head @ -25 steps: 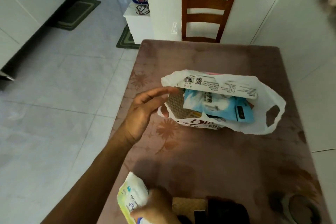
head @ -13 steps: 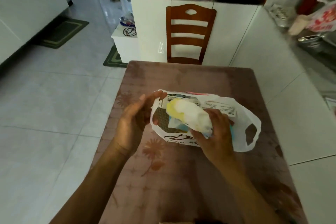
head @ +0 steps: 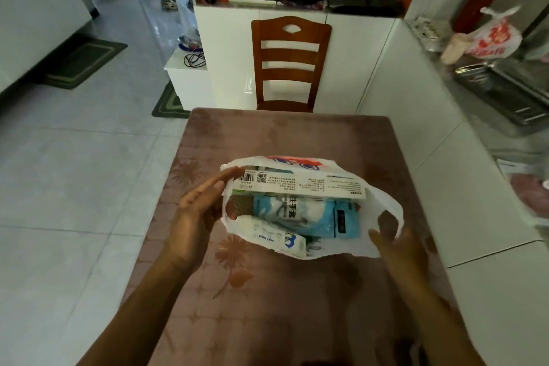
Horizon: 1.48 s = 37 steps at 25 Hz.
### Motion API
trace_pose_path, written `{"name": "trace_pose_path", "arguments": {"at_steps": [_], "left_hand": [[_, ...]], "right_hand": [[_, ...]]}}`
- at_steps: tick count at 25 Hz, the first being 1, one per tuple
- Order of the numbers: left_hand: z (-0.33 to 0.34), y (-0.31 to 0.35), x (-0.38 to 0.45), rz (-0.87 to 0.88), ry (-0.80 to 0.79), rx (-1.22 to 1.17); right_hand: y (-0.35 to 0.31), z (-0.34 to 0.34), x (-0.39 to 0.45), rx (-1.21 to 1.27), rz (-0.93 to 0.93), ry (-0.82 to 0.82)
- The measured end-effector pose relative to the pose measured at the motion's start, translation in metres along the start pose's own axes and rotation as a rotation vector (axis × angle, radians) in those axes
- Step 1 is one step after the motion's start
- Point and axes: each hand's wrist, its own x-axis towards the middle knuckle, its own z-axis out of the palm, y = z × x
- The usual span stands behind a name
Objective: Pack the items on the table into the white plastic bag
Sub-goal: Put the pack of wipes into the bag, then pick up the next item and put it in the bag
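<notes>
A: Wipes pack (head: pixel 274 235) had gone from the right hand into the white plastic bag (head: pixel 383 202) since half a second before; it lay at the near edge of the mouth, label up, against the blue glove packet (head: pixel 309 215).

B: So that item counted as packed?

A: Looked like it. Long white box (head: pixel 300 186) sat along the far side of the bag, blue packet between box and wipes. Bag rested mid tabletop (head: pixel 267 306), mouth facing the camera.

B: Hands?

A: Left hand (head: pixel 197 211) was at the left rim, fingers (head: pixel 225 177) straight and together, tips touching the bag edge by the barcode, propping it open, no pinch. Right hand (head: pixel 398 249) had let go and drawn back to the right handle loop, fingers loosely spread, empty, at or just touching the plastic.

B: Anything left out?

A: Dark shapes at the bottom frame edge, too cut off to name. Probably more to load.
</notes>
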Motion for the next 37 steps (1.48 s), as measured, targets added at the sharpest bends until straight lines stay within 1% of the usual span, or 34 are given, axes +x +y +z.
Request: {"name": "trace_pose_path", "arguments": {"at_steps": [1,2,4,7,8,9,11,13,15,19,23,24,25,26,27,28,29,30,31,33,34,35,36,37], "left_hand": [[0.004,0.0,-0.002,-0.02,0.011,0.03],[0.009,0.004,-0.001,-0.045,0.033,0.072],[0.016,0.027,0.007,-0.084,0.104,0.091],[0.015,0.082,0.032,-0.066,0.199,-0.114],[0.01,0.093,0.038,-0.04,0.227,-0.16],[0.006,0.098,0.041,-0.021,0.243,-0.144],[0.001,0.089,0.037,-0.053,0.246,-0.005],[-0.002,0.065,0.021,-0.106,0.222,0.049],[-0.002,0.043,0.005,-0.113,0.171,0.092],[0.004,0.02,-0.014,-0.113,0.104,0.15],[0.007,0.007,-0.042,-0.093,0.088,0.232],[0.006,0.002,-0.051,-0.092,0.099,0.23],[0.006,-0.002,-0.06,-0.096,0.109,0.226],[0.005,-0.006,-0.069,-0.103,0.114,0.221],[0.004,-0.011,-0.077,-0.106,0.111,0.219],[0.003,-0.018,-0.084,-0.108,0.11,0.221],[0.002,-0.026,-0.093,-0.117,0.114,0.233],[0.001,-0.034,-0.1,-0.125,0.127,0.241],[-0.001,-0.039,-0.108,-0.129,0.149,0.243],[-0.002,-0.044,-0.12,-0.115,0.178,0.24],[-0.003,-0.045,-0.123,-0.108,0.179,0.238],[-0.002,-0.044,-0.125,-0.108,0.172,0.232],[0.0,-0.042,-0.127,-0.112,0.162,0.221],[0.001,-0.041,-0.128,-0.113,0.15,0.205]], "right_hand": [[-0.008,-0.007,0.005,0.276,0.089,-0.126],[-0.024,-0.015,0.011,0.474,0.104,-0.176],[-0.07,-0.032,0.02,0.634,-0.011,-0.165],[-0.15,-0.052,0.008,0.774,-0.229,-0.224],[-0.167,-0.053,0.004,0.755,-0.267,-0.245],[-0.178,-0.052,0.004,0.691,-0.287,-0.23],[-0.175,-0.049,0.005,0.5,-0.267,-0.177],[-0.156,-0.046,0.007,0.376,-0.204,-0.215],[-0.131,-0.044,0.006,0.286,-0.167,-0.219],[-0.089,-0.047,-0.006,0.205,-0.15,-0.081],[-0.041,-0.045,-0.031,0.172,-0.139,-0.059],[-0.027,-0.043,-0.04,0.17,-0.143,-0.017],[-0.013,-0.041,-0.051,0.159,-0.153,0.071],[0.001,-0.038,-0.066,0.155,-0.209,0.183],[0.02,-0.034,-0.084,0.174,-0.319,0.28],[0.038,-0.026,-0.101,0.192,-0.466,0.325],[0.064,-0.017,-0.117,0.131,-0.612,0.284],[0.088,-0.007,-0.129,-0.008,-0.735,0.162],[0.113,0.004,-0.137,-0.207,-0.787,-0.045],[0.157,0.024,-0.138,-0.658,-0.725,-0.545],[0.175,0.031,-0.137,-0.868,-0.689,-0.678],[0.188,0.037,-0.137,-1.009,-0.694,-0.715],[0.194,0.042,-0.137,-1.065,-0.726,-0.691],[0.199,0.046,-0.138,-1.051,-0.734,-0.629]]}}
